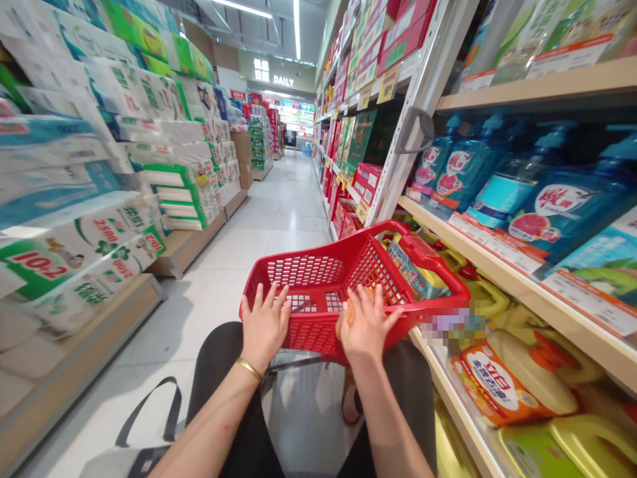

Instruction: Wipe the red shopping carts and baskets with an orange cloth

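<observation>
A red plastic shopping basket (308, 262) with a lattice of holes stands in front of my knees. My left hand (266, 322), with a gold bangle at the wrist, is spread at the basket's near left rim, its fingers apart. Further right, my right hand (365, 322) is also spread over the near rim. Something orange shows behind its fingers, partly hidden; neither hand is closed round anything. A blue and yellow package (415, 269) lies at the basket's right end, by the red handle (432, 259).
Blue pump bottles (462, 166) line the right shelf, with yellow detergent jugs (527, 372) below. Stacked tissue packs (74, 245) fill the left side. The tiled aisle (279, 199) runs ahead. A grey bag (124, 458) is at the lower left.
</observation>
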`<state>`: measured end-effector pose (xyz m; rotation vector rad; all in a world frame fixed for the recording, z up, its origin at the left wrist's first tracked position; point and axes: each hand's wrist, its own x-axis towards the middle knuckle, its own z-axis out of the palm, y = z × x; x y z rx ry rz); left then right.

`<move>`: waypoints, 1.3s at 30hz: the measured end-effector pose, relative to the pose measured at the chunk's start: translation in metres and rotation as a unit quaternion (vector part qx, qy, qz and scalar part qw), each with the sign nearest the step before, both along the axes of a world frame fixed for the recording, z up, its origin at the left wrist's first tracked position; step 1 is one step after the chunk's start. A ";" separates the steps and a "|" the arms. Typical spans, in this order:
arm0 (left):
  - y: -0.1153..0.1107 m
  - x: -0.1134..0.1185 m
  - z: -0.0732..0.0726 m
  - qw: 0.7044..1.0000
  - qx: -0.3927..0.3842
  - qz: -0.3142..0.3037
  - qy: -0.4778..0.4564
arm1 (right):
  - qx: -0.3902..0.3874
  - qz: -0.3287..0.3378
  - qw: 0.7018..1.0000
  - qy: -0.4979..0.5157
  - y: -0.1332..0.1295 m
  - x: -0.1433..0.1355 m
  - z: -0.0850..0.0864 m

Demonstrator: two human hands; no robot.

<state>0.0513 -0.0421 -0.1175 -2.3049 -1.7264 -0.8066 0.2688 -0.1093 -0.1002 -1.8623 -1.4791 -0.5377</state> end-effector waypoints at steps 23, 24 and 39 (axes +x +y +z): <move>-0.002 0.000 0.002 1.000 -0.014 -0.011 -0.020 | -0.050 0.074 0.996 -0.019 0.013 -0.059 -0.025; -0.002 -0.001 0.002 1.000 -0.011 -0.012 -0.021 | -0.058 0.089 0.994 -0.025 0.015 -0.065 -0.027; -0.008 0.013 0.002 1.000 -0.001 -0.027 -0.015 | -0.076 -0.046 0.994 -0.057 -0.005 0.008 0.009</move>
